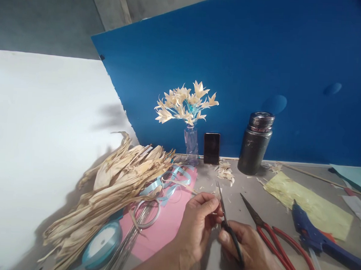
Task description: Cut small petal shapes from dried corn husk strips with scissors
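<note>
Our left hand (198, 222) sits low at the centre of the grey table (244, 190), thumb & forefinger pinched tight together right by the blades of the small black scissors (224, 218). Whatever is btw those fingertips is too small for us to make out. Our right hand (253, 253) is wrapped round the scissors' dark handles, just beside the left. The blades point up and away from us and look nearly closed (thin as one line from here).

It's crowded round us. Just left of the left hand, a pink paper sheet (163, 231) lies under a bundle of thin wires (129, 239) and a wire ring (147, 214). A spool of pale blue ribbon (102, 243) sits at its near-left corner, and loose blue ribbon (172, 179) curls over its far end. A big heap of dried corn husks (120, 176) covers the left part of the table, up against a white sheet (32, 123).

Very near the right hand, on its right, lie red-handled scissors (279, 247). Next comes a blue glue gun (317, 239), its nose over the edge of a yellow-green paper (312, 206). These hem the right hand in on that side.

At the back, along a blue board (278, 55), stand a clear bottle (191, 143) w/ husk flowers (186, 103), a dark phone (211, 148) leaning upright and a metal flask (255, 143). Husk scraps (225, 171) lie btw the phone and our hands, and a thin wooden stick (311, 175) lies at far right.
</note>
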A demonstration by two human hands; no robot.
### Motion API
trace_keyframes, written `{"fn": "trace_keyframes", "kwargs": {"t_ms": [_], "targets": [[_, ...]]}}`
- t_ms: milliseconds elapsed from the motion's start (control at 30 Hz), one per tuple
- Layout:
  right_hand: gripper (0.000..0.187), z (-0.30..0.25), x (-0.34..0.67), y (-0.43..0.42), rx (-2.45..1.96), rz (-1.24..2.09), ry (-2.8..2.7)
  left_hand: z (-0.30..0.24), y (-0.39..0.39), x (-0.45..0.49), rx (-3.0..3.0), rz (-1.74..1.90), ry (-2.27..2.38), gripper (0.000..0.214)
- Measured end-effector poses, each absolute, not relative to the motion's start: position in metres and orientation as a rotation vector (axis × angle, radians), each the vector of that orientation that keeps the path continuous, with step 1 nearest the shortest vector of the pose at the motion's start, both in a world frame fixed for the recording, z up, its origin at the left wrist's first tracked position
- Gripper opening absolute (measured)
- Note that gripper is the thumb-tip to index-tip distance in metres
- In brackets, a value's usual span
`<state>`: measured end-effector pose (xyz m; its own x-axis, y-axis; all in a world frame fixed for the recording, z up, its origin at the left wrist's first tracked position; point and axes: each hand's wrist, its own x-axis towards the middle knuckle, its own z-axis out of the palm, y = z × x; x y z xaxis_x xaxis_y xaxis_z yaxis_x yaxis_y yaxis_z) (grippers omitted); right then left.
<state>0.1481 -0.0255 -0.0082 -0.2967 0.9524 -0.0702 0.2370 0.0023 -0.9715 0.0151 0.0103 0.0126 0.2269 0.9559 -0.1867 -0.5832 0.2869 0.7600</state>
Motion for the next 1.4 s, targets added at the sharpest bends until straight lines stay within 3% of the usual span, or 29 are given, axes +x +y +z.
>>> {"fn": "trace_keyframes", "kwargs": {"t_ms": [1400], "targets": [[0.059, -0.016, 0.147, -0.026, -1.222, 1.381, -1.556, 0.013, 0.01, 0.014, 0.619, 1.144, 0.726, 0.025]]}}
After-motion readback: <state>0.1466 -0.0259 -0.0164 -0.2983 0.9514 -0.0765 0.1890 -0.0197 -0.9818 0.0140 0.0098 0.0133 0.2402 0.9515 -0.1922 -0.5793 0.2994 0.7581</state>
